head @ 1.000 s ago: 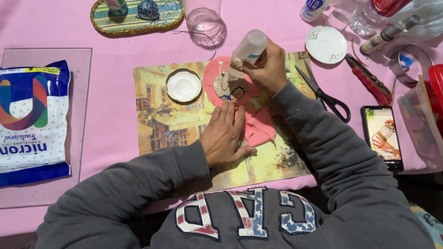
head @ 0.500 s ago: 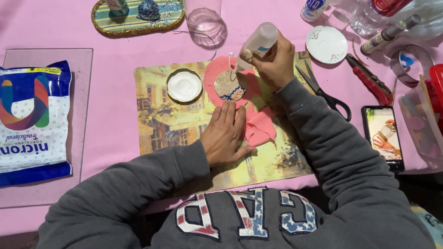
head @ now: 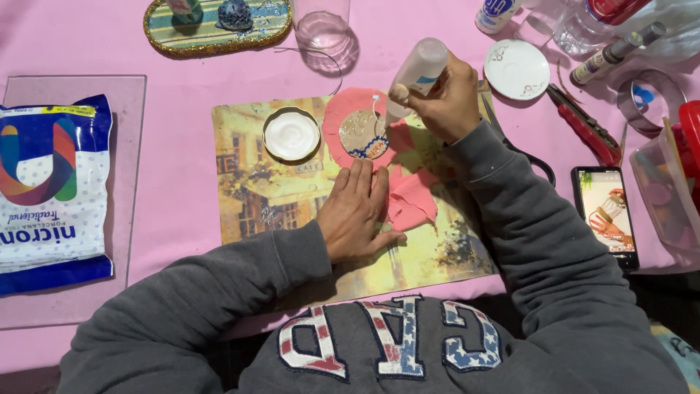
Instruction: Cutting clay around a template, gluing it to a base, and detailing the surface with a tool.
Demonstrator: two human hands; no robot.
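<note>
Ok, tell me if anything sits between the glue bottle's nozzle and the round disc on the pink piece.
Nothing visible does. The right hand holds the glue bottle tilted, nozzle just off the edge of the round disc, with only a thin white strand between them. The left hand lies flat below the disc, out of the way.

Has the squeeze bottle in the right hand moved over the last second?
Yes. The squeeze bottle in the right hand has risen and tilted toward the clear glass, judged against the white saucer, which stayed put.
</note>
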